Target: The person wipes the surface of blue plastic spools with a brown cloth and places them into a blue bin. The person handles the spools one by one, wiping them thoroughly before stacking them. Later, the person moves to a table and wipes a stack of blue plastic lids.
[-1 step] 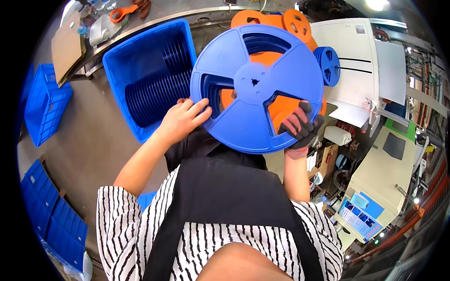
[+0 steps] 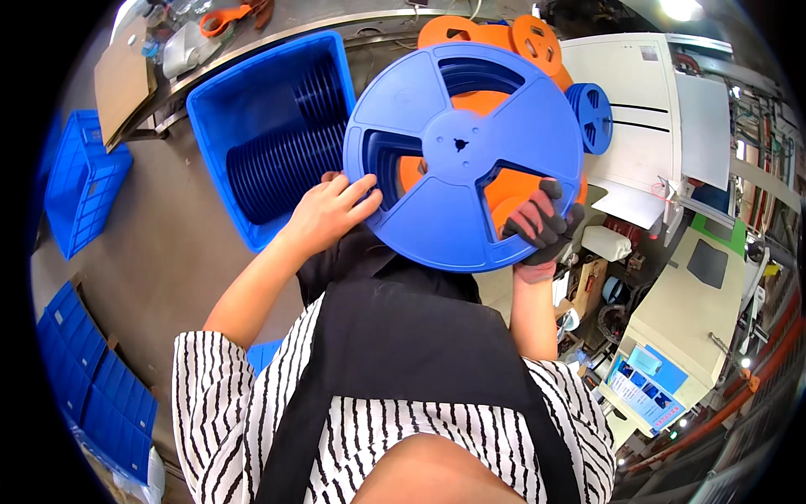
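A stack of large blue plastic reels (image 2: 420,214) stands before my chest, its top disc showing a small centre hole and wide cut-out windows. Bare and with fingers bent over the left rim, my left hand (image 2: 334,208) grips the stack. On the lower right, my right hand (image 2: 541,225), in a grey and pink glove, has its fingers curled through a window around the rim. Orange reels (image 2: 512,202) show through the windows and behind the stack. To the left, a blue bin (image 2: 201,139) holds rows of dark blue reels (image 2: 285,172) on edge.
A metal-edged bench (image 2: 277,35) at the back carries orange scissors (image 2: 220,18) and cardboard (image 2: 126,80). Another blue crate (image 2: 84,189) stands on the floor at far left. Smaller blue reels (image 2: 593,118) sit beside a white cabinet (image 2: 621,84). A beige machine (image 2: 672,311) is at right.
The whole view has shifted very slightly. Both hands keep their hold on the blue reels.
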A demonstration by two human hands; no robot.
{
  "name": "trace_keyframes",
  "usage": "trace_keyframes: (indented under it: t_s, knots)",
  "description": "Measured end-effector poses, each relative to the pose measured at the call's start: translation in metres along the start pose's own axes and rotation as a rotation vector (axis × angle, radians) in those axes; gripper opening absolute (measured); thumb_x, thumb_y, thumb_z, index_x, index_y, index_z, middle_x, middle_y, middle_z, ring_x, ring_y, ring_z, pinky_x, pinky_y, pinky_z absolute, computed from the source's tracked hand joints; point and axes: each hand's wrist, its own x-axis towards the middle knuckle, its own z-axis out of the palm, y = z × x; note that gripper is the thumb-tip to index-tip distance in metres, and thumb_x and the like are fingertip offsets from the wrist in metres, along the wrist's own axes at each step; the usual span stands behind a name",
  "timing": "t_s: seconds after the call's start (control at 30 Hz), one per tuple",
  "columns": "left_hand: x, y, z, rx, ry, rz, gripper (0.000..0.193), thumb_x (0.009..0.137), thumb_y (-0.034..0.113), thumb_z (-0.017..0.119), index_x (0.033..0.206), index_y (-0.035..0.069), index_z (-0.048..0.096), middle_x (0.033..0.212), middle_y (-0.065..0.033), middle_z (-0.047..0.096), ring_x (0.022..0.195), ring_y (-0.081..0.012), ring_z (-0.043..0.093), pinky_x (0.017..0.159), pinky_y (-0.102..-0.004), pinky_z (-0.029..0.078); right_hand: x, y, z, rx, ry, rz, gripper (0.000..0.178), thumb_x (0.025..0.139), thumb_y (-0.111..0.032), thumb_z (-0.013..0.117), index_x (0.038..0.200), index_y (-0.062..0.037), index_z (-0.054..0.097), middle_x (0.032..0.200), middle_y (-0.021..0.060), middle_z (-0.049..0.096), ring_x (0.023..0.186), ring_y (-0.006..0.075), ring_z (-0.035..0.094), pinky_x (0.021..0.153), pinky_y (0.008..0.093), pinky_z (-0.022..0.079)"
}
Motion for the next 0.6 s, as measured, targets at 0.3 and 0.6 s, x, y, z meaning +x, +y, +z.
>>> trace_keyframes:
  t_s: [0.3, 0.6]
  knots:
    - [-0.022, 0.006, -0.013, -0.639, 0.103, -0.416, 0.03, 0.084, 0.002, 0.057, 0.114, 0.006, 0.057, 0.106, -0.0106, 0.064, 0.086, -0.0288, 0.063, 0.082, -0.0336, 0.053, 0.011, -0.012, 0.019, -0.547, 0.264, 0.095, 0.059, 0.094, -0.041, 0.053, 0.13, 0.0051, 0.046, 0.118, 0.0207, 0.061, 0.087, 0.0255, 0.065, 0.074, 0.0333, 0.054]
    - [-0.082, -0.016, 0.019, -2.081, 0.432, -0.946, 0.039, 0.091, 0.015, 0.058, 0.126, 0.001, 0.048, 0.109, -0.0129, 0.063, 0.101, -0.0291, 0.065, 0.089, -0.042, 0.055, 0.001, 0.003, 0.002, -1.12, 0.786, 0.22, 0.031, 0.087, -0.016, 0.063, 0.111, 0.0011, 0.055, 0.091, 0.0116, 0.062, 0.077, 0.0219, 0.063, 0.067, 0.0309, 0.051]
